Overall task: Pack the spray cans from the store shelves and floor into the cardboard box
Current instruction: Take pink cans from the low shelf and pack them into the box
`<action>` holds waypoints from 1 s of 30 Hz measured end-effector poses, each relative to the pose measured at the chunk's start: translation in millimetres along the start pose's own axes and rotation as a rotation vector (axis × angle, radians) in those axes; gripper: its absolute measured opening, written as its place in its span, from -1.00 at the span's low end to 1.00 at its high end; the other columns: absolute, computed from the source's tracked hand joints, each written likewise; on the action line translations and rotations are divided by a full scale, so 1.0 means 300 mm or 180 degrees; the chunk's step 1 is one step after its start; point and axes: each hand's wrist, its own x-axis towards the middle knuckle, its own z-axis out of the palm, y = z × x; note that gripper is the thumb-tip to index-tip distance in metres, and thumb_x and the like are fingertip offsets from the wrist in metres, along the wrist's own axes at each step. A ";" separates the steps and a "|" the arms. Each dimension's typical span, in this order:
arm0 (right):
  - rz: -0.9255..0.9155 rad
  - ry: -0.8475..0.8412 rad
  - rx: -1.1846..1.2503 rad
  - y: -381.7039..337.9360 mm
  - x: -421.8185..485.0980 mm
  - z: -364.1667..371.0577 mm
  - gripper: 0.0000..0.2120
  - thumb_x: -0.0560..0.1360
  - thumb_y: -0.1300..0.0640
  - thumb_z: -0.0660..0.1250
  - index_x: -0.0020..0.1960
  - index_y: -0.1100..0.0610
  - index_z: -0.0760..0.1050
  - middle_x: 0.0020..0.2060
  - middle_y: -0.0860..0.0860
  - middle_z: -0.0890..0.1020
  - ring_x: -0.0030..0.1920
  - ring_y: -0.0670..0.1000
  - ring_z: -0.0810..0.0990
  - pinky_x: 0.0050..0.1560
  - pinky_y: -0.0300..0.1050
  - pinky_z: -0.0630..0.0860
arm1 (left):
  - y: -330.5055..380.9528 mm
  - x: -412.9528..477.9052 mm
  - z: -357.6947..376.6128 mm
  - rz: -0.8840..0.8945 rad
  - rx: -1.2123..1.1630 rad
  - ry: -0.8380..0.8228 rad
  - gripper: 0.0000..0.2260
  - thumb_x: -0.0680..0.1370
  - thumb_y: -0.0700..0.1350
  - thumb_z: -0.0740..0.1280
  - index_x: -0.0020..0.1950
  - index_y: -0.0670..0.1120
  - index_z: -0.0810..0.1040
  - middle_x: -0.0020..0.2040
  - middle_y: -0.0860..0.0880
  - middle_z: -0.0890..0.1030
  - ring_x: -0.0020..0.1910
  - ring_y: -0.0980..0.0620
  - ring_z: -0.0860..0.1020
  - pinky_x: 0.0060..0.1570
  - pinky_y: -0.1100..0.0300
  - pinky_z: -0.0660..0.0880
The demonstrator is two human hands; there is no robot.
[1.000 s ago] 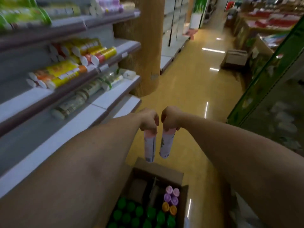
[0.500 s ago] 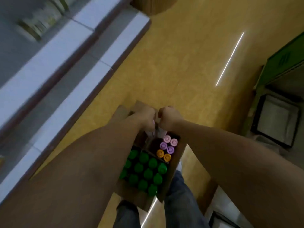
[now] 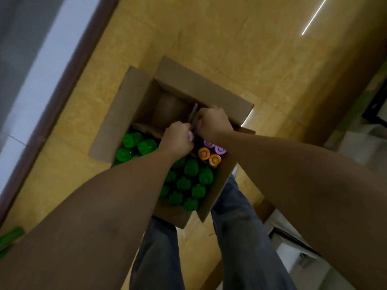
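Note:
An open cardboard box point(image 3: 117, 114) stands on the floor in front of my legs. Several green-capped spray cans point(image 3: 189, 181) fill its near part. Two orange-capped cans point(image 3: 209, 156) and purple-capped cans point(image 3: 213, 145) stand in the right compartment. My left hand point(image 3: 178, 139) grips the pink cap point(image 3: 191, 136) of a can inside the box. My right hand point(image 3: 213, 122) is curled round a second can beside it; that can is almost wholly hidden. A cardboard divider point(image 3: 193, 110) rises between the far compartments.
A white shelf edge with a brown base point(image 3: 52, 65) runs along the left. The yellow floor point(image 3: 240, 49) stretches beyond the box. A green can point(image 3: 10, 237) lies at the lower left. White objects point(image 3: 356, 147) stand at the right.
Both hands have come down from above the box into it, carrying the two pink-capped cans. The view has tilted down from the shelves to the box.

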 end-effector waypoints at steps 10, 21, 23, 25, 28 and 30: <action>-0.0301 -0.0559 -0.0699 0.155 0.218 0.236 -0.80 0.57 0.14 0.37 0.18 0.11 0.54 0.17 0.12 0.49 0.17 0.14 0.40 0.04 0.01 0.46 | -0.085 0.170 0.320 -0.0363 -0.0392 -0.0047 -0.88 0.50 -0.19 0.44 0.01 -0.11 0.56 -0.01 -0.11 0.51 -0.02 -0.18 0.55 -0.13 0.09 0.36; -0.0617 -0.1130 -0.1365 0.203 0.350 0.433 -0.52 0.51 0.13 0.46 0.39 0.12 0.46 0.31 0.15 0.45 0.32 0.17 0.36 0.02 -0.05 0.37 | -0.185 0.267 0.578 -0.0656 -0.0527 -0.0198 -0.85 0.55 -0.14 0.35 0.07 -0.18 0.55 0.14 -0.18 0.50 0.03 -0.22 0.53 -0.13 0.08 0.31; -0.0674 -0.1125 -0.1454 0.210 0.354 0.455 -0.48 0.49 0.10 0.48 0.40 0.13 0.44 0.32 0.15 0.45 0.33 0.18 0.36 0.05 -0.03 0.39 | -0.195 0.268 0.596 -0.0647 -0.0508 -0.0218 -0.79 0.55 -0.14 0.34 0.14 -0.19 0.55 0.18 -0.20 0.49 0.07 -0.23 0.53 -0.10 0.06 0.33; -0.0713 -0.1071 -0.1552 0.221 0.354 0.476 -0.44 0.47 0.08 0.50 0.41 0.14 0.42 0.32 0.15 0.47 0.33 0.18 0.36 0.10 0.00 0.43 | -0.198 0.273 0.595 -0.0654 -0.0512 -0.0263 -0.73 0.54 -0.13 0.38 0.20 -0.19 0.54 0.22 -0.21 0.49 0.11 -0.24 0.53 -0.02 0.02 0.41; -0.0704 -0.1044 -0.1555 0.234 0.336 0.489 -0.44 0.49 0.09 0.48 0.42 0.15 0.39 0.34 0.16 0.46 0.33 0.20 0.37 0.08 0.01 0.41 | -0.194 0.277 0.574 -0.0677 -0.0441 -0.0415 -0.67 0.51 -0.08 0.46 0.23 -0.16 0.55 0.22 -0.18 0.50 0.13 -0.22 0.54 0.03 0.00 0.47; -0.0723 -0.1105 -0.1479 0.232 0.320 0.487 -0.50 0.52 0.10 0.42 0.42 0.14 0.40 0.34 0.16 0.45 0.32 0.20 0.40 0.13 0.02 0.43 | -0.192 0.269 0.559 -0.0630 -0.0365 -0.0364 -0.66 0.52 -0.06 0.45 0.25 -0.14 0.54 0.21 -0.17 0.50 0.14 -0.21 0.54 0.01 -0.01 0.49</action>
